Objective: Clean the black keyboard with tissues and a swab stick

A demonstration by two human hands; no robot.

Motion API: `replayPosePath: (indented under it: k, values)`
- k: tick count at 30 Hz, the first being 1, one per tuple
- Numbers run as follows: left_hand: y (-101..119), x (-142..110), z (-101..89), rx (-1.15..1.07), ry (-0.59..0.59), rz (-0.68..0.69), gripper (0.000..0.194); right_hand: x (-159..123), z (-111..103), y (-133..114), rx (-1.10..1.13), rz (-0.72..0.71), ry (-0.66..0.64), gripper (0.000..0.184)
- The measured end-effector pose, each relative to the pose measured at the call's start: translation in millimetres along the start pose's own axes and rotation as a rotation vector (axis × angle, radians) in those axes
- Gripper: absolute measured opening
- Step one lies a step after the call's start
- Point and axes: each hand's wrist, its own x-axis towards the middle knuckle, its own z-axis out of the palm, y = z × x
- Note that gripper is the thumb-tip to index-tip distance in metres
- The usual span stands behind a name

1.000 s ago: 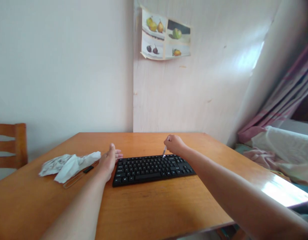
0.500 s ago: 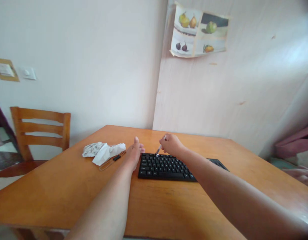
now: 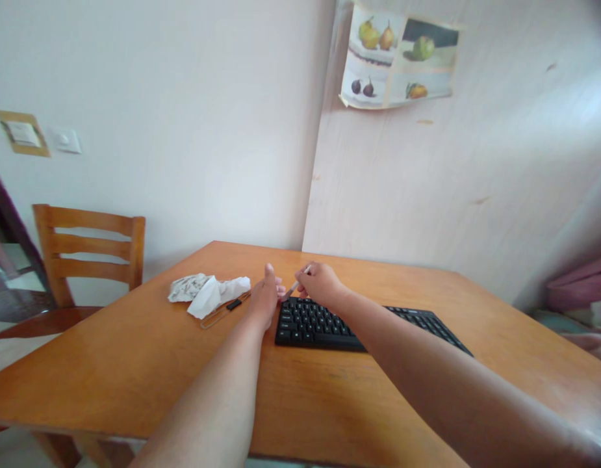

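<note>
A black keyboard [image 3: 324, 325] lies on the wooden table, partly covered by my right forearm. My right hand [image 3: 320, 283] is closed round the pale handle of what looks like a small brush [image 3: 291, 290]. Its darker tip points down at the keyboard's upper left corner, close to my left fingers. My left hand [image 3: 267, 298] stands on edge at the keyboard's left end, thumb up and fingers stretched out, holding nothing. Whether it touches the keyboard I cannot tell.
Left of my left hand lie crumpled white tissues [image 3: 210, 294] and a looped cable [image 3: 217, 314] with a black piece on it. A wooden chair [image 3: 90, 247] stands at the table's left. The wall [image 3: 232, 130] rises behind the table [image 3: 134, 364]. Part of a person [image 3: 590, 341] shows at the far right.
My right hand has moved left with the brush, whose tip went from the top key row to the keyboard's left corner. The left hand stays beside the keyboard. The view has shifted slightly.
</note>
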Motion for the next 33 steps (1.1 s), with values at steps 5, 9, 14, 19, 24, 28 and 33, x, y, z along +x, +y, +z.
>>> replayPosePath:
  k: [5, 9, 14, 19, 24, 28, 33]
  values:
    - [-1, 1, 0.2, 0.005, -0.006, -0.018, 0.083, -7, -28, 25, -0.099, 0.066, 0.056, 0.022]
    - [-3, 4, -1.3, -0.003, -0.009, 0.007, 0.082, -15, -61, 51, -0.145, 0.14, 0.1, 0.02]
    - [-1, 3, -3.6, 0.024, -0.019, 0.004, 0.085, -30, -102, 85, -0.184, 0.222, 0.162, 0.018]
    - [-2, 6, -6.2, 0.05, -0.026, 0.019, 0.079, -47, -144, 120, -0.247, 0.289, 0.233, 0.019]
    - [-5, 11, -8.4, 0.069, -0.02, 0.023, 0.074, -60, -179, 151, -0.324, 0.374, 0.302, 0.019]
    - [-6, 14, -10.2, 0.084, -0.021, 0.029, 0.073, -71, -198, 163, -0.402, 0.449, 0.319, 0.022]
    - [-11, 20, -13.0, 0.085, -0.029, 0.047, 0.077, -86, -218, 158, -0.573, 0.529, 0.366, 0.023]
